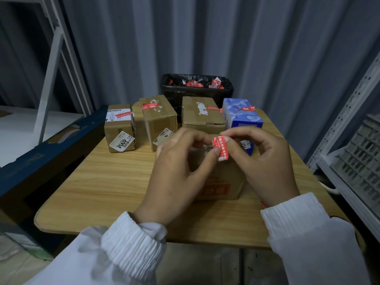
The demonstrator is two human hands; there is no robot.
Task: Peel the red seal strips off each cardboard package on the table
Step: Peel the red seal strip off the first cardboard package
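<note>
A cardboard package with red print on its front stands near me on the wooden table, partly hidden by my hands. A red seal strip with white characters stands up above its top. My right hand pinches the strip's upper edge, and my left hand pinches its lower part with thumb and fingers. Behind stand a small labelled box, a taller box, a wide box and a blue box, each with a red strip on top.
A bin lined with a black bag sits behind the boxes and holds several peeled red strips. White shelf frames rise at left and a grey shelf unit with a crate at right. A corrugated wall is behind.
</note>
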